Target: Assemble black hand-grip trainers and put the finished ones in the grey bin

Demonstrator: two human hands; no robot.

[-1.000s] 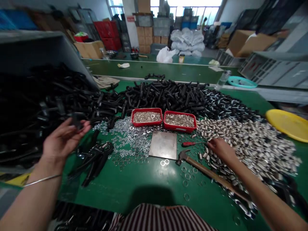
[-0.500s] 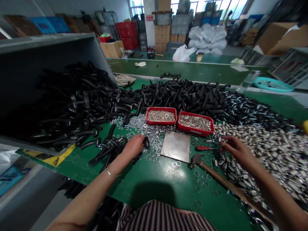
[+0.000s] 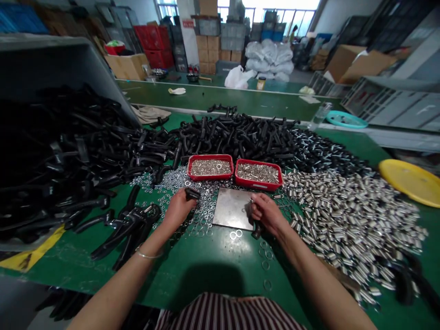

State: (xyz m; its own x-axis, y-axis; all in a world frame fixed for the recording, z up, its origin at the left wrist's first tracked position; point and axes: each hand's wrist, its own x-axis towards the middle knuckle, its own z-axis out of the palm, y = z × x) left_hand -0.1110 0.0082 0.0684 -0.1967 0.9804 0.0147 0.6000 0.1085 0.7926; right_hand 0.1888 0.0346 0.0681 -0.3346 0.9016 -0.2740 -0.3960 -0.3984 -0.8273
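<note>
black plastic piece (image 3: 191, 193) sits pinched at the fingertips of my left hand (image 3: 178, 208), just above the loose washers (image 3: 202, 215) beside that hand, its long axis lying roughly level with the free end aimed across toward my right hand (image 3: 266, 213). i judge it is held so that end can meet what the right hand has: those fingers are curled shut on a small silvery part (image 3: 250, 201), too small to name, over the steel plate (image 3: 231, 207) between the two hands, with the hammer head (image 3: 256, 233) just under the right palm.
</note>
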